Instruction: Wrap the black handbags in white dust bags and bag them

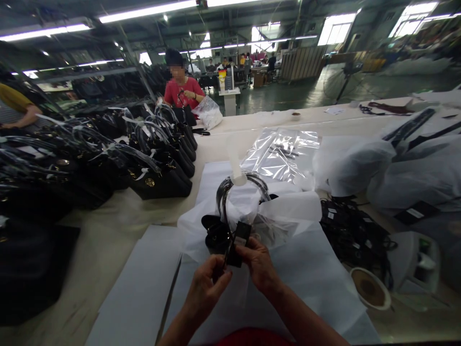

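Observation:
In front of me a black handbag (215, 236) sits partly wrapped in white tissue paper (194, 222). Its plastic-covered handles (220, 197) stand up in an arch, with a white wrap strip (236, 168) at the top. My right hand (261, 264) is closed on a black hang tag (243, 233) with a pale label, held against the bag's front. Just left of the tag, my left hand (208, 286) is pinched closed beside a thin dark strip; what lies between its fingertips is too small to make out.
Rows of black handbags (162, 180) crowd the left side. Clear plastic bags (284, 154) lie beyond the work. At right are a heap of black tags (351, 230), a tape roll (370, 288), a white dispenser (414, 264) and wrapped bags (425, 163). A co-worker (183, 89) stands across the table.

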A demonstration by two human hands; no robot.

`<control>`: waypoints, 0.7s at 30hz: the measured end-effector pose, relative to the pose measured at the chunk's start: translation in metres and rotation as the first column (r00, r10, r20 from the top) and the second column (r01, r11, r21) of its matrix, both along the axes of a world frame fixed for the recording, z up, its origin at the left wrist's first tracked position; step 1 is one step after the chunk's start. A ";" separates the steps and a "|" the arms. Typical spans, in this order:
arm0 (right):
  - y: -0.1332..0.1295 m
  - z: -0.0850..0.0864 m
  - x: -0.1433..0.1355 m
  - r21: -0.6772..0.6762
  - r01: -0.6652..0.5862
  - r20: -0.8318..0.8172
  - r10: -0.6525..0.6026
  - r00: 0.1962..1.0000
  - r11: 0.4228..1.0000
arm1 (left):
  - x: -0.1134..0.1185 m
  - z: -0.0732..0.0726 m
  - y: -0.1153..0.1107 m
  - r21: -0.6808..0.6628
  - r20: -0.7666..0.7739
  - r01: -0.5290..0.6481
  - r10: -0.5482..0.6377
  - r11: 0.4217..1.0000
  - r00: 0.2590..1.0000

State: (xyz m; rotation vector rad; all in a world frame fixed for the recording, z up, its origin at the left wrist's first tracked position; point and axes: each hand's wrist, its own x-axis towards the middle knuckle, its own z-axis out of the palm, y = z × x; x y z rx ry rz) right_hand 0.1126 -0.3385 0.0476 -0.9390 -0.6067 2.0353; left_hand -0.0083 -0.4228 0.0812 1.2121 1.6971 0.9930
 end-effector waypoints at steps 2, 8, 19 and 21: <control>-0.001 0.002 -0.006 -0.003 0.037 -0.008 -0.037 0.999 0.999 | 0.003 0.000 -0.002 -0.012 0.016 0.006 -0.006 1.000 1.000; 0.002 0.000 -0.018 -0.010 0.091 -0.031 -0.092 0.995 0.996 | 0.008 -0.014 -0.004 -0.063 0.157 -0.008 0.018 0.998 0.987; -0.008 -0.014 0.004 0.629 -0.341 0.289 0.198 0.937 0.699 | -0.008 -0.008 0.004 -0.032 0.442 -0.174 0.170 0.984 0.881; -0.010 -0.020 0.004 0.678 -0.353 0.360 0.127 0.924 0.645 | -0.012 -0.009 0.008 -0.011 0.442 -0.170 0.157 0.985 0.883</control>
